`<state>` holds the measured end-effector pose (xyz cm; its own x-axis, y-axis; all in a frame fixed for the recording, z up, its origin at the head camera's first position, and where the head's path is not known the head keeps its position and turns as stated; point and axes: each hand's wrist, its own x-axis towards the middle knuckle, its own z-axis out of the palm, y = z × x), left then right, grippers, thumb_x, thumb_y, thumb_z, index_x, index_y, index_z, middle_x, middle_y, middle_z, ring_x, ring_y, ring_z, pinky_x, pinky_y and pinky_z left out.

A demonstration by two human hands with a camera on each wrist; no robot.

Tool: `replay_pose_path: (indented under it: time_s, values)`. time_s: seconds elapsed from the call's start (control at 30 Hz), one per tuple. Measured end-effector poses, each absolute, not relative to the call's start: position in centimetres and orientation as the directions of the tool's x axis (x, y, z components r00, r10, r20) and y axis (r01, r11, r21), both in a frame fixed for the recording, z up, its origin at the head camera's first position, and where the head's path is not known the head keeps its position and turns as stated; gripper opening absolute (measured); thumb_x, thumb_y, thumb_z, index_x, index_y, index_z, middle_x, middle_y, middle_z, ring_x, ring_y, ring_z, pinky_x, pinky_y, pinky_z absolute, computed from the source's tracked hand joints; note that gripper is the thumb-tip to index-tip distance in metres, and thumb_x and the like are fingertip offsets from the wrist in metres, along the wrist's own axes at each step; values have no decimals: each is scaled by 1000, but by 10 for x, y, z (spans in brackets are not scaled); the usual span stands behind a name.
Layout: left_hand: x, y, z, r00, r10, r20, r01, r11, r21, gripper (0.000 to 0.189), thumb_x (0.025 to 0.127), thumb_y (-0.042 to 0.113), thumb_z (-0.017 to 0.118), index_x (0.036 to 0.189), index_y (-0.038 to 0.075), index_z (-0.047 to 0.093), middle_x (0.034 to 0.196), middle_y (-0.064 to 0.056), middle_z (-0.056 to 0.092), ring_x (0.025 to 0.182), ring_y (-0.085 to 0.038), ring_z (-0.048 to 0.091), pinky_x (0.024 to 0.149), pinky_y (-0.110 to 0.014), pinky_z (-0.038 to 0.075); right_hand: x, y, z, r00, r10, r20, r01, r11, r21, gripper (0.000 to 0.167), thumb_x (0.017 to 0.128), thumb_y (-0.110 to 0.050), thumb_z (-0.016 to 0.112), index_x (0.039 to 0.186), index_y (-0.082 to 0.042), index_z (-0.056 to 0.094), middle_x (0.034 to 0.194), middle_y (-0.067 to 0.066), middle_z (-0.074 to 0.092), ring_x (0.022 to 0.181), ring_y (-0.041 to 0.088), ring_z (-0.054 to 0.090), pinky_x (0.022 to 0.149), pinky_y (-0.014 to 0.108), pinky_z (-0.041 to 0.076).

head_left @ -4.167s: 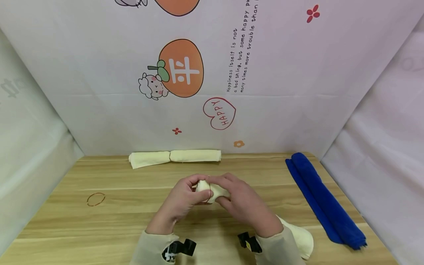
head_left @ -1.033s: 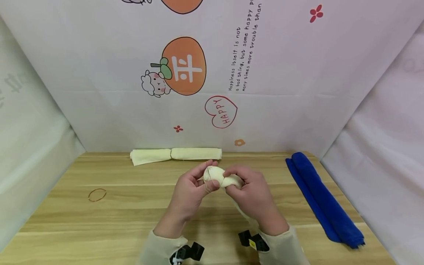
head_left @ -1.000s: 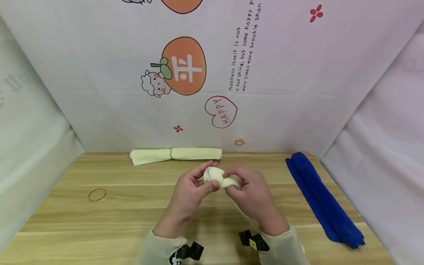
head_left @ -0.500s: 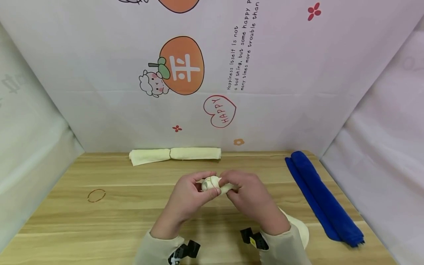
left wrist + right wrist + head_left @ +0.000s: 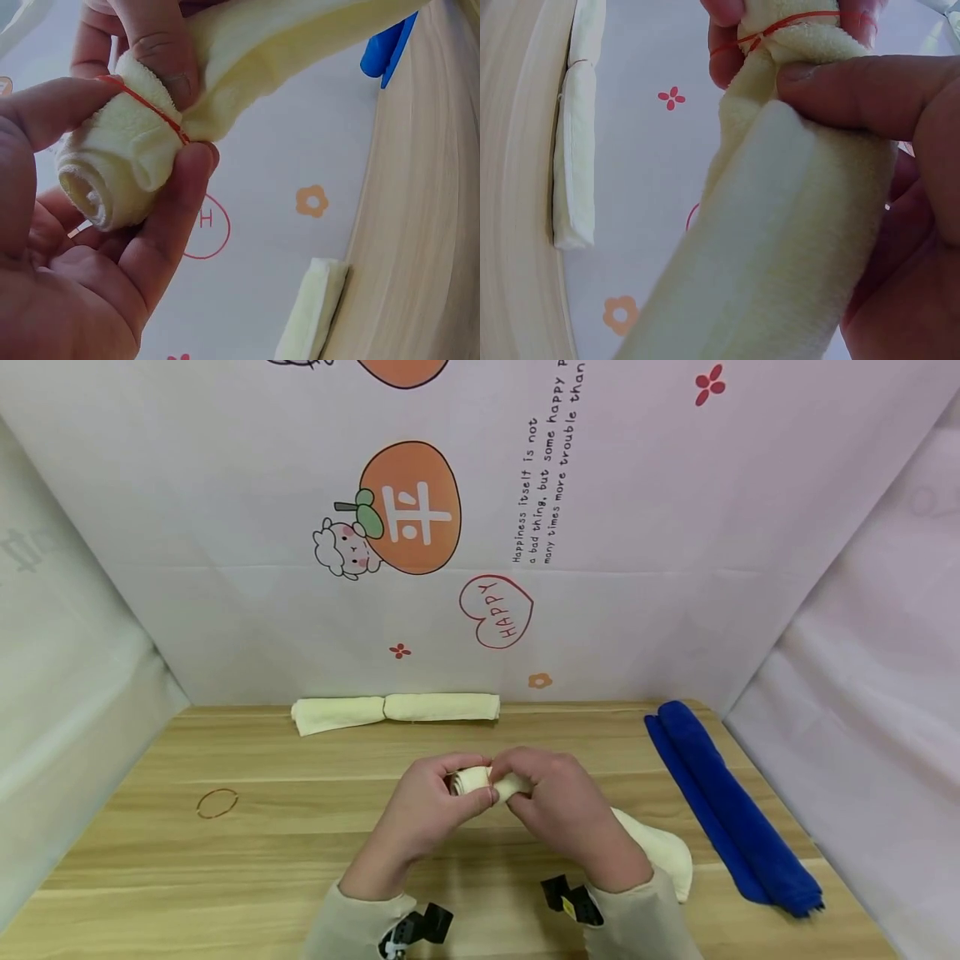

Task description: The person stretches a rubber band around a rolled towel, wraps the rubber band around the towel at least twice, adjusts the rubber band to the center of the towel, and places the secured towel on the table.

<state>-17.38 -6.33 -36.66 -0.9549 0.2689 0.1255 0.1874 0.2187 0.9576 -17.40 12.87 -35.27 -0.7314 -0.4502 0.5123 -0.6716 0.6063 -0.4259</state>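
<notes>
Between both hands is a rolled pale-yellow towel (image 5: 471, 779) with a red rubber band (image 5: 154, 109) looped around it near one end. My left hand (image 5: 423, 797) grips that end, thumb and fingers at the band, and the coiled end faces out in the left wrist view. Just past the band, my right hand (image 5: 558, 802) pinches the towel between thumb and fingers. From there the towel's loose length (image 5: 742, 247) runs back under the right forearm and shows beside the right sleeve in the head view.
Another pale-yellow towel roll (image 5: 435, 707), banded at its middle, lies along the table's back edge. A blue rolled towel (image 5: 731, 802) lies at the right. One more red rubber band (image 5: 217, 803) rests on the wooden table (image 5: 262, 877) at the left. A printed white cloth (image 5: 637, 527) hangs behind.
Both hands have lowered slightly with the towel since a second ago. The coiled end has turned toward the left, and the towel's tail shows more beside the right sleeve.
</notes>
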Motion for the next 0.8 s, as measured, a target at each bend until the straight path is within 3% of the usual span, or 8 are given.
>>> replay_pose_path:
  time_s: [0.17, 0.5, 0.63, 0.8]
  values:
    - [-174, -62, -366, -962, 244, 119, 173, 212, 962, 27, 83, 21, 81, 106, 10, 73, 91, -6, 65, 77, -20, 59, 63, -32, 52, -173, 127, -351, -752, -422, 506, -644, 636, -426, 31, 74, 12, 74, 93, -12, 67, 89, -5, 66, 64, 7, 48, 55, 23, 45]
    - [-175, -60, -369, -974, 192, 124, 124, -7, 992, 24, 86, 13, 78, 107, 3, 71, 98, -12, 64, 85, -24, 58, 69, -30, 53, -170, 129, -347, -775, -400, 489, -621, 624, -474, 29, 80, 9, 76, 96, -13, 66, 91, -6, 66, 62, 6, 46, 56, 25, 46]
    - [-176, -63, -370, -970, 186, 156, 157, -6, 988, 26, 86, 12, 78, 112, 9, 73, 98, -12, 63, 86, -25, 58, 69, -29, 53, -171, 130, -346, -794, -392, 464, -598, 635, -488, 25, 84, 5, 76, 98, -14, 67, 92, -6, 67, 63, 6, 48, 60, 26, 48]
    - [-175, -66, -370, -920, 293, 262, 292, 65, 954, 42, 86, 8, 77, 126, 15, 67, 113, -8, 59, 91, -26, 58, 75, -35, 56, -172, 133, -346, -820, -362, 443, -564, 642, -519, 18, 89, -4, 75, 101, -16, 68, 91, -8, 67, 63, 7, 50, 60, 28, 48]
